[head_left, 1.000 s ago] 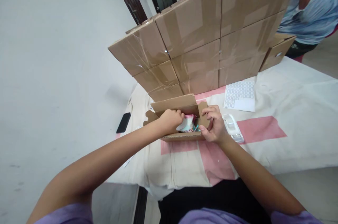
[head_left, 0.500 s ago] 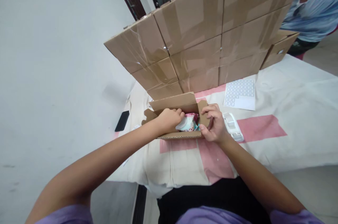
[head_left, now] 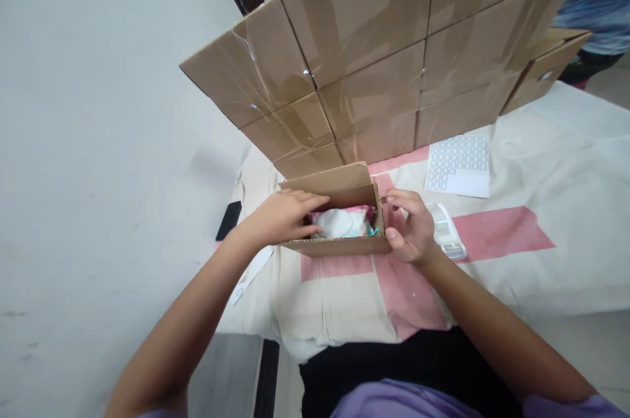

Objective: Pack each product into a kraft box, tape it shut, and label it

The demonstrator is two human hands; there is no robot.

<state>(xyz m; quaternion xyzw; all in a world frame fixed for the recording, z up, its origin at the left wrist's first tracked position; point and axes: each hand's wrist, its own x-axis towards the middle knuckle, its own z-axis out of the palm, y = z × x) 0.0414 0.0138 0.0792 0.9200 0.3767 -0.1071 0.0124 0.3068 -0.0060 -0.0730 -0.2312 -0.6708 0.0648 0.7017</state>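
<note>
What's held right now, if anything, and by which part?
Can't tell if anything is held: the left hand lies over the left end of the open brown cardboard box, the right hand is by its right end; any grip unclear.

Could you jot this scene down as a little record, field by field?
Container: open cardboard box on a cloth
Inside: pink-and-white packet
Left hand: over the box's left end, at the packet
Right hand: by the box's right end; contact unclear
Right side: white plastic item, printed sheet
Left side: flat black item
Behind: taped cardboard panels
</note>
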